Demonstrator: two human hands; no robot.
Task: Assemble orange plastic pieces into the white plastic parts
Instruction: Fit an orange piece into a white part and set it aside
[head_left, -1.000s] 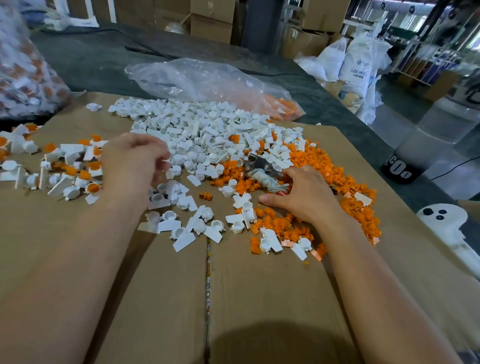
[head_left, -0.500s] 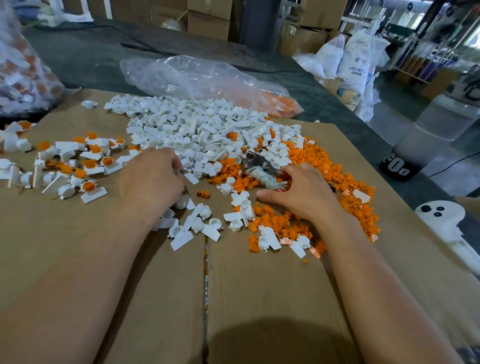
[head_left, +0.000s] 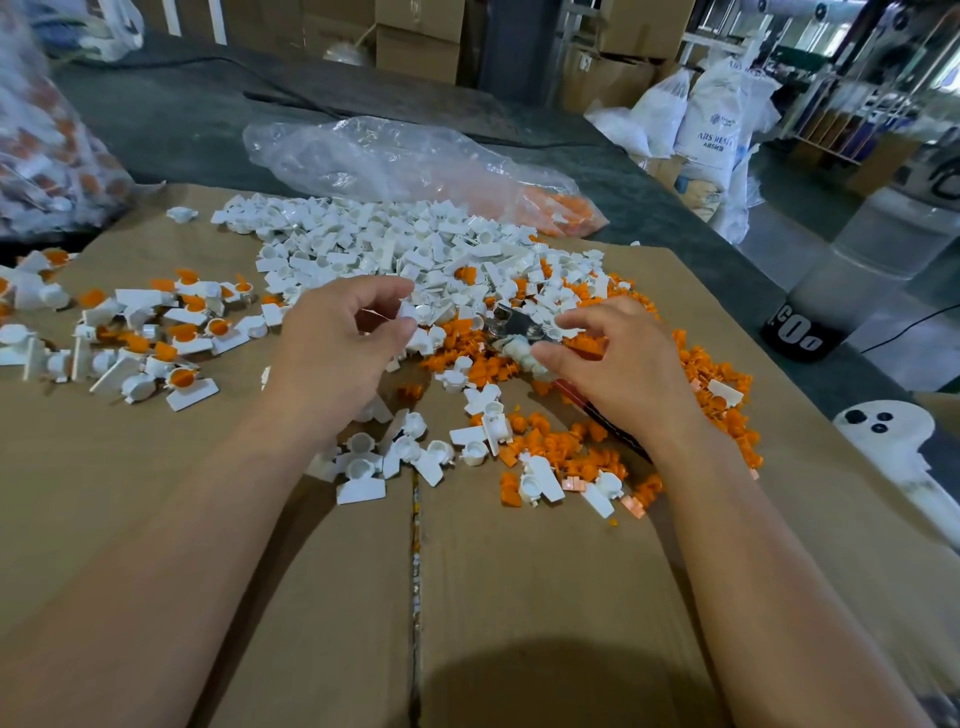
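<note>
1. The white plastic parts lie heaped at the far middle of the cardboard-covered bench. Each is a small cup with a flat tab. They look light, stiff and smooth, so likely to skid. Taking one by the tab would leave the cup mouth free.
2. The orange plastic pieces are scattered to the right, around and under the right wrist. They look tiny, rigid and nearly weightless. A fingertip pinch on the sides should do, with a firm push to seat them.
3. The left grip hangs over the near edge of the white heap. Its thumb and forefinger are narrowed on what looks like a single white part.
4. The right grip is curled round a metal tool with a wrapped handle. I cannot tell whether it also holds an orange piece.
5. Finished pieces, white with orange inside, lie to the left. A clear plastic bag lies beyond the heap.
</note>
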